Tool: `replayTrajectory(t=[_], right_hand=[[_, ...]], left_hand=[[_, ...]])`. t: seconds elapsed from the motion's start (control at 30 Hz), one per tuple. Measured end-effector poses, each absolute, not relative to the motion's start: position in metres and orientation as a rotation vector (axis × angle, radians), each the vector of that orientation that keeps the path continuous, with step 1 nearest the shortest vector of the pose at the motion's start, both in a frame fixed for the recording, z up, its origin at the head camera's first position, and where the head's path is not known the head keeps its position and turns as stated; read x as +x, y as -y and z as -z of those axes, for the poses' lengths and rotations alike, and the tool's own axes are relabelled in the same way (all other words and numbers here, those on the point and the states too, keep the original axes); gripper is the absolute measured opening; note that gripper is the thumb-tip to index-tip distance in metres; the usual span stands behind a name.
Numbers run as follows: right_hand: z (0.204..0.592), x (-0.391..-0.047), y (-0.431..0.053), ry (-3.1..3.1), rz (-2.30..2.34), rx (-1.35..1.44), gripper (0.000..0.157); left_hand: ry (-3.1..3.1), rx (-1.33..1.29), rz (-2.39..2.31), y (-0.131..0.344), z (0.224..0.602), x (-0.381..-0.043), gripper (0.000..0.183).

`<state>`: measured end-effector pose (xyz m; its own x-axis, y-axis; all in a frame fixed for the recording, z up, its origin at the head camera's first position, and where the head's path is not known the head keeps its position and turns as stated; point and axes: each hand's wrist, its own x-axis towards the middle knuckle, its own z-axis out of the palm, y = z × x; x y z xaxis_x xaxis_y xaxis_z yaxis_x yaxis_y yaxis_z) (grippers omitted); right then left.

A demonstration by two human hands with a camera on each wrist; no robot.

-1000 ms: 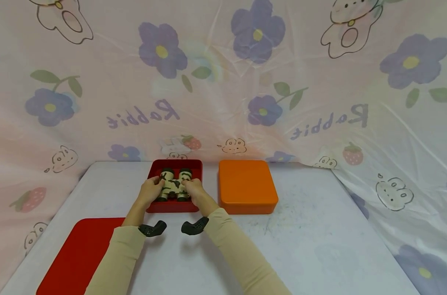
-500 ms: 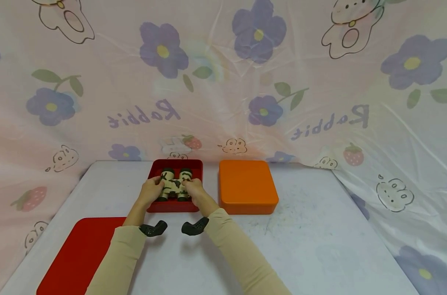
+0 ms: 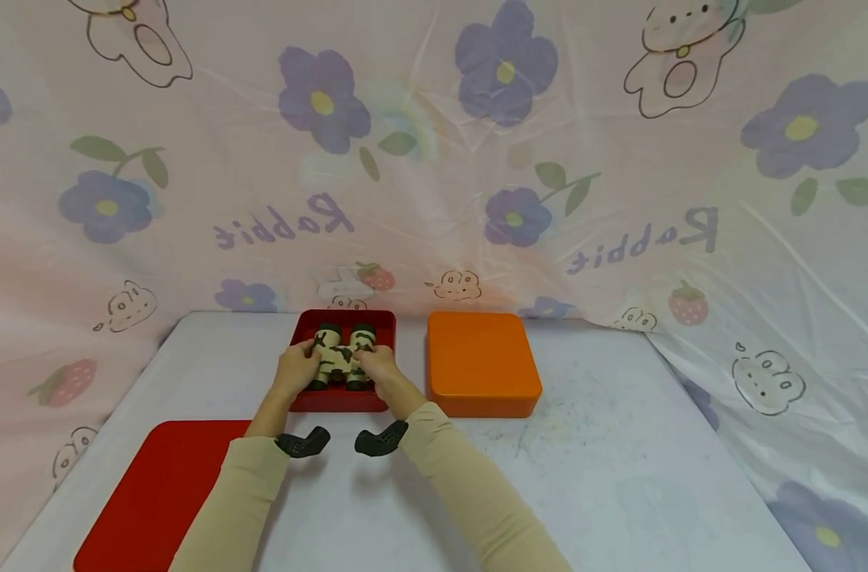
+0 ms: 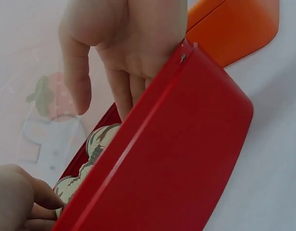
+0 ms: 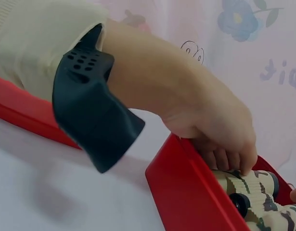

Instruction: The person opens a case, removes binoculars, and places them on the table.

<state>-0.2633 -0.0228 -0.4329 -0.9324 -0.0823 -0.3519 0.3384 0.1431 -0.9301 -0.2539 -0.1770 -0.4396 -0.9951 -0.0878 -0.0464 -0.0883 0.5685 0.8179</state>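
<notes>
Between your fingers [image 5: 234, 161], the binoculars [image 3: 339, 364] look like matt plastic with ribbed patches; around them, the red box [image 3: 337, 403] seems smooth, faintly shiny plastic. Right of your fingers, the orange box [image 3: 482, 357] looks like smooth, satin plastic. Beyond your fingertips, the curtain [image 3: 427, 167] is thin, creased, softly glossy sheeting; behind them, your sleeves [image 3: 477, 500] look like matt cloth.

The left arm [image 3: 237, 496] and the right arm [image 3: 470, 492] reach forward, converging slightly. The left hand [image 3: 297, 372] grips, bent down at the wrist [image 5: 179, 94] with curled fingers [image 5: 234, 159], and the right hand [image 3: 381, 369] faces it, also gripping, its thumb [image 4: 78, 89] spread from the other digits
</notes>
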Motion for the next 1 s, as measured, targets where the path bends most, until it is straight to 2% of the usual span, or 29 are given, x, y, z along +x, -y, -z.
replayTrajectory(t=[0.3,0.63,1.0], right_hand=[[0.426,-0.263,0.023,-2.111,1.870,0.202,0.054],[0.421,-0.262,0.019,-2.110,1.888,0.227,0.064],[0.415,-0.263,0.011,-2.102,1.917,0.216,0.062]], left_hand=[[-2.841,-0.178,-1.460,0.177,0.436,-0.254,0.051],[-2.808,-0.201,-1.522,0.179,0.434,-0.256,0.051],[-2.777,-0.173,-1.561,0.180,0.424,-0.256,0.052]])
